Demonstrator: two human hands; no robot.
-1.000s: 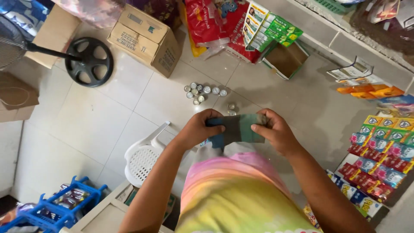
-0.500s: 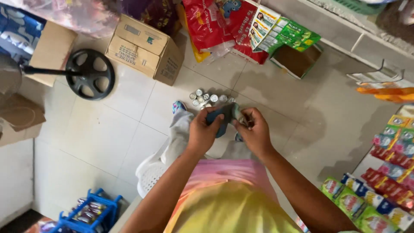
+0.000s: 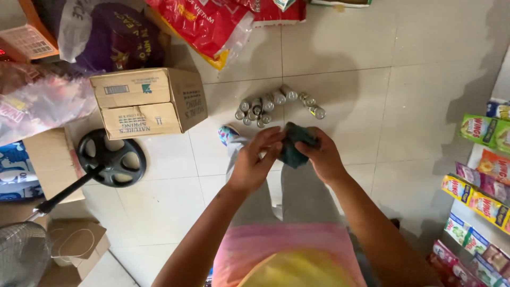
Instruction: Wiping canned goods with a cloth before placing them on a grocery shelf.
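Above open tile, hands [image 3: 287, 159] around dark cloth [image 3: 294, 144]

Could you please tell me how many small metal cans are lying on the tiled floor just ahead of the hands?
About 10 small silver metal cans: roughly eight clustered on the white tiled floor, two more slightly to their right. Some may be hidden behind the dark teal cloth and the left hand.

Floor: pale square tiles [image 3: 404, 106] under me.
Left: stacked cardboard boxes [image 3: 149, 101], fan base [image 3: 111, 158].
Right: shelves of snack packets [image 3: 481, 175].
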